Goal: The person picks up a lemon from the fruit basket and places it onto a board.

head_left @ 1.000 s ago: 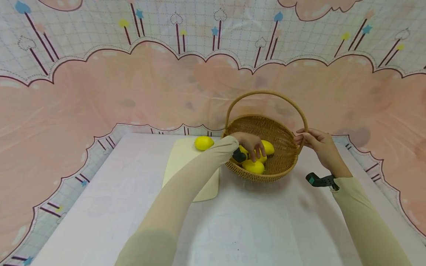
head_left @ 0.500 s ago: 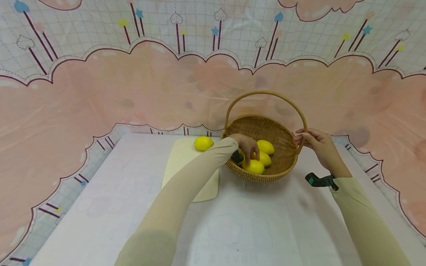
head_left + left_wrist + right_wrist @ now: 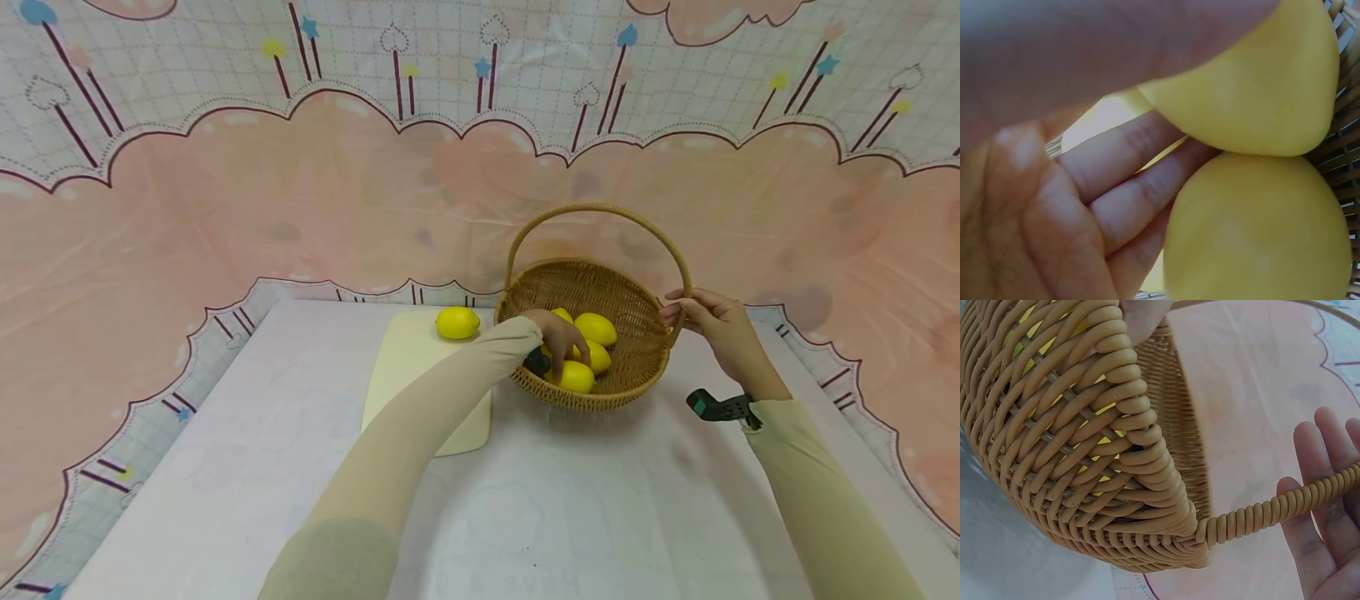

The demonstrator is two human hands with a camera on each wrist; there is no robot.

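The left hand (image 3: pixel 561 335) reaches down into a wicker basket (image 3: pixel 647 367) among several yellow lemons (image 3: pixel 596 330). In the left wrist view its thumb lies across an upper lemon (image 3: pixel 1266 94), and its bent fingers pass behind that one, their tips hidden. A second lemon (image 3: pixel 1257 231) sits right below, against the fingers. At the basket's right side the right hand (image 3: pixel 716 327) grips the lower end of the arched handle (image 3: pixel 600 208). The right wrist view has the coiled handle (image 3: pixel 1254 519) lying across the fingers (image 3: pixel 1310 453).
Left of the basket, a cream cutting board (image 3: pixel 468 433) lies on the white table (image 3: pixel 600 508), partly covered by the left sleeve. One lemon (image 3: pixel 457 322) rests at the board's far end. A patterned backdrop (image 3: pixel 337 200) rises behind.
The left hand has shifted slightly down within the basket and bent its fingers around a lemon; another lemon now shows behind it. The right hand keeps its place on the handle.
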